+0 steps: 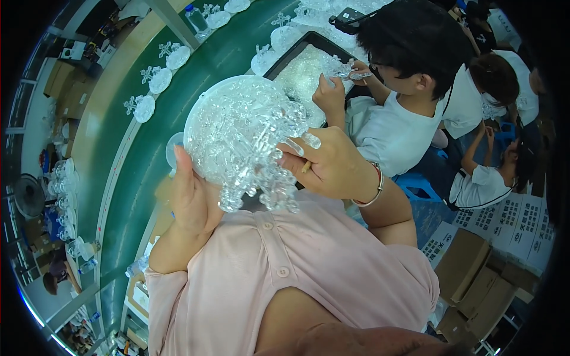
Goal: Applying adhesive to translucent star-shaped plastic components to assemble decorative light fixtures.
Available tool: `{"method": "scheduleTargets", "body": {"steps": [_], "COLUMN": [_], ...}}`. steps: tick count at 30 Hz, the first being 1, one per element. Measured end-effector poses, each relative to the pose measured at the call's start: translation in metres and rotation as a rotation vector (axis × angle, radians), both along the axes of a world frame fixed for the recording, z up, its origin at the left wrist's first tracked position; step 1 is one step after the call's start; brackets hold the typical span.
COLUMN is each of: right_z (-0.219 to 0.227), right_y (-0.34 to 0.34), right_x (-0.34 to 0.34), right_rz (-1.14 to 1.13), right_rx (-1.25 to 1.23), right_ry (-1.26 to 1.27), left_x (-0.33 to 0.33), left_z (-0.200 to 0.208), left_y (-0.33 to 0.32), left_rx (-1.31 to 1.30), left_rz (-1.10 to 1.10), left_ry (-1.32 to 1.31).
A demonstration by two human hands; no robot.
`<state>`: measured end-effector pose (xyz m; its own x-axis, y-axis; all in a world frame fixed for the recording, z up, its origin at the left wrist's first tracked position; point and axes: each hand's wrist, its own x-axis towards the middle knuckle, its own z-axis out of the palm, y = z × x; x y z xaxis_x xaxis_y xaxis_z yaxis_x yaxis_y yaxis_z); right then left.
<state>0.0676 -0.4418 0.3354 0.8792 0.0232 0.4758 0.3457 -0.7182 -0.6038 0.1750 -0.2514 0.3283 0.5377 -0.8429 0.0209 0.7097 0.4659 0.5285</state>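
A round white dish, heaped with clear glittering pieces, is in front of my chest. At its lower left is my left hand, with the thumb up along the rim and the other fingers hidden behind the dish and clear pieces. Branching clear plastic pieces stick out toward me from its lower right. My right hand is closed at these branches, pinching a thin brown stick. Whether its hidden fingertips also grip a clear branch, I cannot make out.
A green conveyor belt curves along the left, carrying round white pieces with clear snowflakes. A black tray of clear bits lies ahead, beside a co-worker handling clear pieces. Cardboard boxes and a blue stool are at right.
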Motion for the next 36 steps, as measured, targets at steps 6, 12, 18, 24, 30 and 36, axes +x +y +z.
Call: {"method": "scheduleTargets", "body": {"steps": [6,12,18,24,30,36], "right_z": [0.0,0.006,0.004,-0.003,-0.008,-0.006], "right_y": [0.0,-0.003,-0.003,-0.016,-0.01,-0.002], "right_x": [-0.002,-0.002,-0.002,-0.008,-0.004,0.012], "right_rz": [0.018,0.05,0.053,-0.164,-0.268,-0.283], "right_rx": [-0.034,-0.234,-0.318,0.054,0.261,0.148], "right_ry": [-0.043,0.005,0.035,-0.162,-0.081,-0.119], "left_x": [-0.004,-0.003,-0.004,0.009,0.009,0.002], "left_z": [0.007,0.006,0.008,0.002,0.007,0.013], "left_y": [-0.008,-0.01,-0.015,-0.005,-0.002,-0.005], "left_rx": [0.231,0.275,0.37,-0.101,-0.004,0.138], "left_rz": [0.077,0.082,0.134,-0.074,0.008,0.106], "left_ry": [0.03,-0.034,0.022,0.18,0.245,0.196]}}
